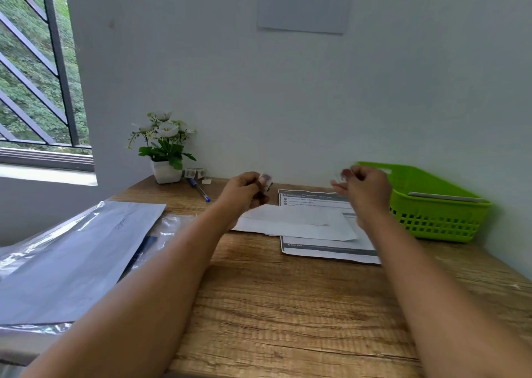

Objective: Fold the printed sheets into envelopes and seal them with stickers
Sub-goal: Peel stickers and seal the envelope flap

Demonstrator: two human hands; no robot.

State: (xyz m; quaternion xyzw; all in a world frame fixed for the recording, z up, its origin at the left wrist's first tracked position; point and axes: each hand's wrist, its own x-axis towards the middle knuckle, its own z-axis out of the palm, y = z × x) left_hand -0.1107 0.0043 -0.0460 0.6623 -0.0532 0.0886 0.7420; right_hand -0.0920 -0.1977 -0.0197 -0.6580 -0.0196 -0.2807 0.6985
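Observation:
Both my hands are raised above the desk near the far wall. My left hand [246, 189] pinches a small sticker strip [266, 179] between thumb and fingers. My right hand [364, 187] is blurred; its thumb and forefinger pinch a small pale piece [342, 174], probably a sticker. Below them a folded white sheet [296, 223] lies across a printed sheet [328, 248] on the wooden desk [288, 305].
A green plastic basket [437, 205] with a flat item inside stands at the right by the wall. A sticker roll [195, 172], a blue pen [199, 190] and a potted white flower [164, 150] sit at the back left. Plastic sleeves with paper [72, 259] cover the left side.

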